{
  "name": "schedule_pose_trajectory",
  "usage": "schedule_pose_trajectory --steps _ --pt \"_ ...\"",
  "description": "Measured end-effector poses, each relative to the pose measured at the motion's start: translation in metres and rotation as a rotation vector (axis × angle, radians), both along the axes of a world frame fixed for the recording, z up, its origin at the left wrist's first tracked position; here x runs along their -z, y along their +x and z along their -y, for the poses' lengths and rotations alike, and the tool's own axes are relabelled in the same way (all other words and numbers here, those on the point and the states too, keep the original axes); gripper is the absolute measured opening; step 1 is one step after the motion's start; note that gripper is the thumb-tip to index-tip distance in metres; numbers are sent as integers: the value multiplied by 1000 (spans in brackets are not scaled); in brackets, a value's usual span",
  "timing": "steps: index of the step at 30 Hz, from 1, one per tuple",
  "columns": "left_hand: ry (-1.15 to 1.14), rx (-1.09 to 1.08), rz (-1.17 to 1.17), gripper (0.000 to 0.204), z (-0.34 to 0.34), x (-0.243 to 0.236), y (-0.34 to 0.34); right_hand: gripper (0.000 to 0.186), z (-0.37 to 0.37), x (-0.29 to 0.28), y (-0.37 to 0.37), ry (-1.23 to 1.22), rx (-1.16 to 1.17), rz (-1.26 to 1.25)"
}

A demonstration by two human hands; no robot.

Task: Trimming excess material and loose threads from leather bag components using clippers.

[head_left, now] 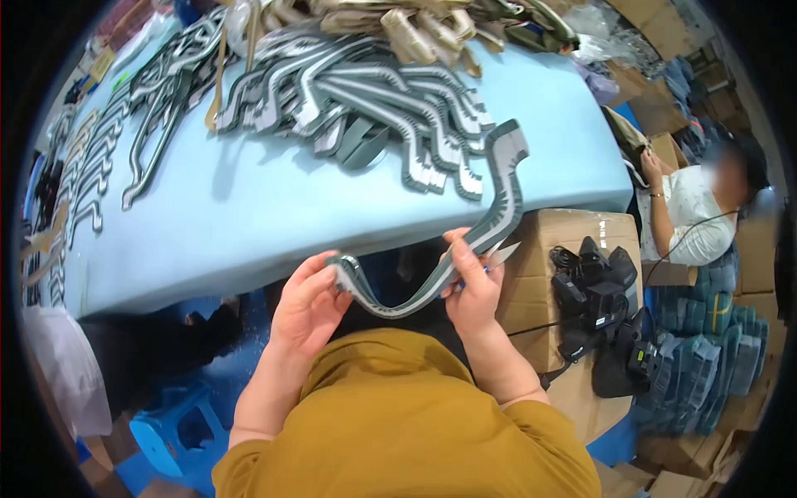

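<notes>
I hold a long curved fabric strip (398,312), dark green with a light grey band, between my two hands in front of my body. Its left end is pinched in the fingers of my left hand (311,300). My right hand (473,290) grips it further along, and beyond that the strip bends up and rests over the table edge. A pointed, pale, blade-like thing (503,254) sticks out from the right hand; its handle is mostly hidden by the fingers. Between the hands the strip sags in a U shape.
On the light blue table (290,199) lies a pile of similar strips (374,91), with beige fabric pieces (415,33) behind. At right, a cardboard box (531,332) carries black devices with cables (602,299). A seated person (697,207) is beyond. A blue stool (178,427) stands lower left.
</notes>
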State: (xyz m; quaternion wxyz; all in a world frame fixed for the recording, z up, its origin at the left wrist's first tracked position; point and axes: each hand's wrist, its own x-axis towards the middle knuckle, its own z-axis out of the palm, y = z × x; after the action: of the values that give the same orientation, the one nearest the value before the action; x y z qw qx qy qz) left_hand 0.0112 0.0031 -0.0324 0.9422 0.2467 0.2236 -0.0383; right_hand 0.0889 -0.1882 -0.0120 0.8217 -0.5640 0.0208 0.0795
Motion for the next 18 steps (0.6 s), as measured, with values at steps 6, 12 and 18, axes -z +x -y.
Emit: schedule_pose_trajectory --steps 6,12,18 --pt "89 68 -8 18 -6 13 -6 17 10 -5 2 26 -61 -20" --pt "79 127 -68 14 -2 34 -13 17 14 -5 4 36 -81 -19" --pt "273 184 -130 21 -4 35 -17 15 10 -4 0 -88 -111 84"
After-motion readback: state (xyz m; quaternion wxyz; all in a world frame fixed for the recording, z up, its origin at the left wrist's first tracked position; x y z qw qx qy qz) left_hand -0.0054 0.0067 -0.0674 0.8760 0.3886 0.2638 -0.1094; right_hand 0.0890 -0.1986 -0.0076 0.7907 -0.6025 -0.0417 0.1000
